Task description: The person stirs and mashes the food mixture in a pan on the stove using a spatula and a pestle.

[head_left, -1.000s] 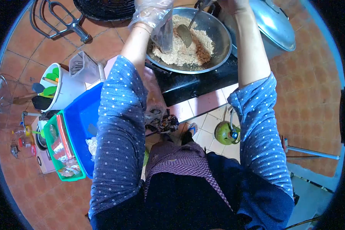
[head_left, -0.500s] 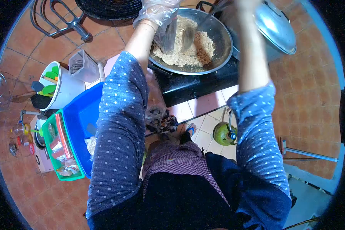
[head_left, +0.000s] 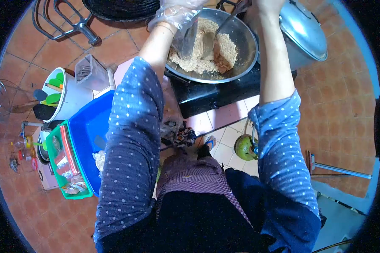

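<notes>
A wide metal wok (head_left: 245, 69) holds pale brown crumbly powder (head_left: 194, 65) with a darker patch on its right. My left hand (head_left: 179, 10), in a clear plastic glove, is at the wok's upper left rim. It grips a clear plastic bag (head_left: 185, 44) that hangs down over the powder; whether anything is inside is hard to make out. My right hand (head_left: 268, 6), bare and cut off by the top edge, is closed around the handle of a metal spatula (head_left: 208, 44). The spatula's blade rests in the powder beside the bag.
Under the wok is a black stove (head_left: 223, 95). A lidded pot (head_left: 302, 31) stands to its right, a green gas cylinder (head_left: 244, 147) below. At left are a blue tub (head_left: 86, 122), a green tray (head_left: 88, 192), a white utensil bucket (head_left: 74, 105) and a mixer paddle (head_left: 82, 27).
My right hand has come slightly left and is less blurred. The spatula's blade now shows clearly in the powder. My left hand has shifted slightly, still with the bag.
</notes>
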A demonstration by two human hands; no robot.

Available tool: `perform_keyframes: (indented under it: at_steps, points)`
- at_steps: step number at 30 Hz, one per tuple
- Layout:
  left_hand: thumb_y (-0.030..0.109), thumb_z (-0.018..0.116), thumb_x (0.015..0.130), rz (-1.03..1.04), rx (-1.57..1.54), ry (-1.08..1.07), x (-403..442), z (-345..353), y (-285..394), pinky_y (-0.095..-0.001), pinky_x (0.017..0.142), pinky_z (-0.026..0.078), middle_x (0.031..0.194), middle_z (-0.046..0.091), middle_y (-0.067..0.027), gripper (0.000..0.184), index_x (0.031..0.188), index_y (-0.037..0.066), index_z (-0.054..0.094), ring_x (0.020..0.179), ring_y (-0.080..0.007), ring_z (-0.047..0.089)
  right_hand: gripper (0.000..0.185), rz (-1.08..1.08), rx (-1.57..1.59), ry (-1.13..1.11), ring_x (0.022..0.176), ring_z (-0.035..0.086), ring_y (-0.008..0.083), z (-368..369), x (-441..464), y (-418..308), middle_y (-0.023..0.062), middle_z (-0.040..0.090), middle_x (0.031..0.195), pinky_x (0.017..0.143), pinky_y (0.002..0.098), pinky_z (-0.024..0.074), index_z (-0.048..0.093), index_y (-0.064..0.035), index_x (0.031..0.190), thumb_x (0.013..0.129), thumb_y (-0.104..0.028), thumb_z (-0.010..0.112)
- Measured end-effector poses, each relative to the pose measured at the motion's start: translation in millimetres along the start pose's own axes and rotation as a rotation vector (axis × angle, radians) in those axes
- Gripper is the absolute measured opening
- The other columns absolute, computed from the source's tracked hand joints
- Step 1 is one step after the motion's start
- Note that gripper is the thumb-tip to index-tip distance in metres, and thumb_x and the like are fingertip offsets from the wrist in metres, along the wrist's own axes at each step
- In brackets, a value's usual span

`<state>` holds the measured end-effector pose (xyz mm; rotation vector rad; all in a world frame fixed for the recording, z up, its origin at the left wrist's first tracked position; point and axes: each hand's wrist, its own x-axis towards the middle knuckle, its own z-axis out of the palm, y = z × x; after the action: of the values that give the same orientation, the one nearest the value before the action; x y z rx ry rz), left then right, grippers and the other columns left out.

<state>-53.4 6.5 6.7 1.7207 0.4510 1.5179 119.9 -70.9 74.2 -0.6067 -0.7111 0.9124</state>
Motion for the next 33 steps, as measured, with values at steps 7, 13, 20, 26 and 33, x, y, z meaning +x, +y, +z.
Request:
perform_keyframes:
  at_steps: [7,13,20,26,33]
  points:
    - [0.015,0.079,0.078,0.004,0.071,0.021,-2,5,0,-0.0303,0.089,0.053,0.114,0.070,-0.0070,0.065,0.138,0.005,0.056,0.100,-0.0174,0.068,0.043,-0.591,-0.538,-0.046,0.040,0.040,0.0109,49,-41,-57,-0.0019,0.045,0.050,0.039,0.0304,0.0316,0.046,-0.0172,0.060,0.101,-0.025,0.056]
    - [0.014,0.078,0.078,-0.003,0.090,0.019,-2,3,5,-0.0307,0.088,0.053,0.113,0.069,-0.0058,0.063,0.136,0.005,0.057,0.098,-0.0163,0.068,0.042,-0.584,-0.638,0.290,0.039,0.040,0.0119,13,-12,8,-0.0002,0.045,0.049,0.039,0.0310,0.0328,0.048,-0.0138,0.062,0.100,-0.027,0.058]
    - [0.013,0.080,0.077,0.009,0.042,-0.011,-4,10,-2,-0.0309,0.091,0.053,0.117,0.069,-0.0063,0.066,0.138,0.004,0.055,0.102,-0.0158,0.067,0.043,-0.667,-0.566,0.153,0.039,0.044,0.0137,25,-25,-45,0.0006,0.044,0.049,0.039,0.0325,0.0350,0.048,-0.0122,0.061,0.100,-0.030,0.057]
    - [0.013,0.080,0.077,0.060,0.118,0.030,-6,11,0,-0.0306,0.091,0.053,0.115,0.070,-0.0071,0.066,0.138,0.005,0.056,0.102,-0.0160,0.068,0.038,-0.550,-0.438,0.214,0.040,0.042,0.0119,-5,-16,16,-0.0016,0.044,0.050,0.039,0.0296,0.0345,0.051,-0.0104,0.065,0.100,-0.024,0.060]
    - [0.014,0.080,0.076,-0.027,0.158,-0.001,-7,10,13,-0.0325,0.088,0.054,0.111,0.070,-0.0078,0.063,0.135,0.007,0.058,0.099,-0.0173,0.069,0.040,-0.652,-0.515,0.119,0.039,0.042,0.0129,16,-24,-42,-0.0003,0.043,0.050,0.039,0.0312,0.0344,0.048,-0.0123,0.064,0.101,-0.026,0.058]
